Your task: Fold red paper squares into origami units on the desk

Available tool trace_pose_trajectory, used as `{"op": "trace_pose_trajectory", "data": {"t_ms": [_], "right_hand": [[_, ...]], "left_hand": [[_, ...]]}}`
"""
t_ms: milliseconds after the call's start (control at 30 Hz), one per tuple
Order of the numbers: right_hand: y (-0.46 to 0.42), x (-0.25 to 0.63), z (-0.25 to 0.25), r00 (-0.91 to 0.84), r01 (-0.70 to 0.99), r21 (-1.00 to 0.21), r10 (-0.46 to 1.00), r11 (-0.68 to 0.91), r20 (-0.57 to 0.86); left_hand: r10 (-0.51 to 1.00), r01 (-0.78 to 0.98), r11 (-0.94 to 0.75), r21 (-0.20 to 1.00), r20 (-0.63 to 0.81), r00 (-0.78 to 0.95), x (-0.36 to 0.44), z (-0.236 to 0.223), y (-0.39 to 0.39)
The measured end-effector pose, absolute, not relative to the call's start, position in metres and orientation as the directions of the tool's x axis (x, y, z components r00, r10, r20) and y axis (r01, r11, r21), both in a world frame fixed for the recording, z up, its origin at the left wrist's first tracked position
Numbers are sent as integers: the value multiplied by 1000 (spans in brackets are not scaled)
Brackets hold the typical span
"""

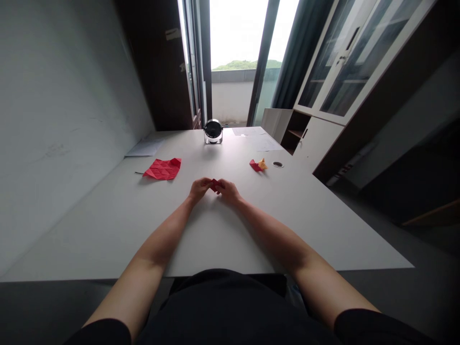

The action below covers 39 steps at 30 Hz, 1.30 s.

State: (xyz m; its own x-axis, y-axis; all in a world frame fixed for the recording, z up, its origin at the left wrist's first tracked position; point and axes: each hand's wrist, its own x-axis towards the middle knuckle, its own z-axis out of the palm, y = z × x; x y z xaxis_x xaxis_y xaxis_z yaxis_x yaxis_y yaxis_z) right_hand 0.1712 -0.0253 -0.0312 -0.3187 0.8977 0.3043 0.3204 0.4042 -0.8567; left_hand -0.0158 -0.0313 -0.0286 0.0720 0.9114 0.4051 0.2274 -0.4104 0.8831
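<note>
Between my two hands, just over the middle of the white table, is a small folded piece of red paper [214, 185]. My left hand [200, 188] pinches its left side, fingers closed. On the other side, my right hand [228, 189] grips the paper with thumb and fingers together. My fingers cover much of the paper, so its full shape is hidden. A larger creased sheet of red paper [163, 169] lies spread to the left of my hands. To the right sits a small red and orange folded paper piece [258, 165].
A round black device on a metal stand [213, 131] stands at the table's far edge. White papers [144, 147] lie at the back left, with more sheets [264, 142] at the back right. A round cable hole [278, 164] shows in the white table [223, 239]. The wall borders the left side.
</note>
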Motion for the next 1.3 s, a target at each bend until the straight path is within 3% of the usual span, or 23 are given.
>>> {"op": "trace_pose_trajectory", "data": {"t_ms": [367,667,1067,1300], "right_hand": [[-28,170,-27,-261,316,-855,904,410,337],[-11,171,-30,-158,331,-794,859,510,487],[46,175,-11,-298,317,-694,763,646,574],[65,186,-4,-446,360,-632,721,686,530]], "left_hand": [[872,422,-452,786,489,24,-20,-17,-41],[821,540,-504,674,567,58,-16,-4,-34],[842,481,-498,722,536,68,-12,6,25],[894,432,-428,794,441,76,-14,-7,48]]}}
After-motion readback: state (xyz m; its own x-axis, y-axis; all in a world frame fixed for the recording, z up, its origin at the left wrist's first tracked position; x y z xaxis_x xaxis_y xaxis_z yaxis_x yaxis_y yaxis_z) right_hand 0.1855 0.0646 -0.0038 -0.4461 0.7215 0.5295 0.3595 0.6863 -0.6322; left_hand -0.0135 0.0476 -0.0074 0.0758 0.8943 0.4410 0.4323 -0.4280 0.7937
